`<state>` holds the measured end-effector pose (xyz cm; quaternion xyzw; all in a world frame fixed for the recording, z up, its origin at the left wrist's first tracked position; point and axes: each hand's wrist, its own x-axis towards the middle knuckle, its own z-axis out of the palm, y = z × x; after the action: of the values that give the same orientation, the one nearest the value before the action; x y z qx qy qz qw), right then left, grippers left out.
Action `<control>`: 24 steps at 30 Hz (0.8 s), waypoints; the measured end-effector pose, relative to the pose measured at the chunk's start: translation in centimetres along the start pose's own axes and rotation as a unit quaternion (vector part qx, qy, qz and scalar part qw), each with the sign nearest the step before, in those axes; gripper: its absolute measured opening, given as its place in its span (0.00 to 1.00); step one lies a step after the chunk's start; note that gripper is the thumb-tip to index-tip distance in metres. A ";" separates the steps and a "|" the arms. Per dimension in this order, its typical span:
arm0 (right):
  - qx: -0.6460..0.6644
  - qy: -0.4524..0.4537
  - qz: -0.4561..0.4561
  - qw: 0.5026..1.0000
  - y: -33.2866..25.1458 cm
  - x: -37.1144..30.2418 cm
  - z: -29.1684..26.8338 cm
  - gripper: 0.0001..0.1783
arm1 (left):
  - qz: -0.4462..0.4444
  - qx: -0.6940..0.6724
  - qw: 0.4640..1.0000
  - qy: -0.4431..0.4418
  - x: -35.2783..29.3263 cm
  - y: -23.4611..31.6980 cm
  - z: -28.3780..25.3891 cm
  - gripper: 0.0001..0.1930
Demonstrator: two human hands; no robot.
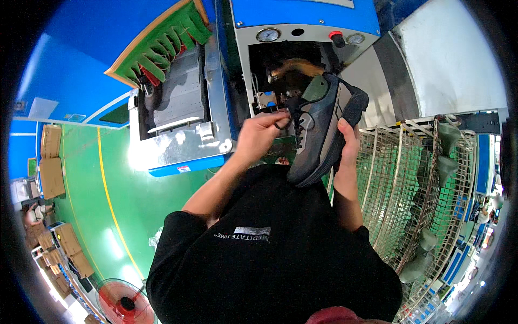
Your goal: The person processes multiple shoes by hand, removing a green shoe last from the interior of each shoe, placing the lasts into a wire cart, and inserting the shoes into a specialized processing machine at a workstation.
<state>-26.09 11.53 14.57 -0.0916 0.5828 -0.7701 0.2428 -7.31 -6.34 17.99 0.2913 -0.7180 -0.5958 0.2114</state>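
Note:
A dark grey and brown lace-up shoe (322, 129) is held up in front of my chest, its toe toward me and its heel pointing away. My right hand (348, 141) grips it from the right, with the thumb against the black sole. On the shoe's left side my left hand (264, 132) pinches a dark shoelace (285, 123) near the tongue. Part of the lace loops over the upper. The fingers of my right hand are mostly hidden behind the shoe.
Ahead stands a blue and white machine (307, 16) with a gauge (268, 35) and red knob (336, 35). Left of it, a metal conveyor (181, 137) exits under green strips (162, 54). A wire rack (388, 183) holding shoe lasts (448, 137) is close at right. A fan (125, 301) sits lower left.

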 end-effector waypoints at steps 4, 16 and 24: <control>-0.020 -0.019 0.024 0.999 -1.3 -0.5 1.1 0.39 | 0.193 0.172 0.960 0.107 0.0 -0.6 2.3 0.08; -0.013 -0.021 0.069 0.997 -1.1 -1.2 2.0 0.36 | -0.079 -0.132 0.939 -0.307 2.7 -0.7 -3.2 0.10; 0.243 -0.109 0.239 0.934 1.3 -2.1 0.6 0.18 | -0.031 -0.046 0.921 -0.384 0.7 0.3 -2.6 0.12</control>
<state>-23.65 11.76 13.84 0.0285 0.3527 -0.7927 0.4964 -6.17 -8.62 18.78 0.0521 -0.7066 -0.7004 -0.0865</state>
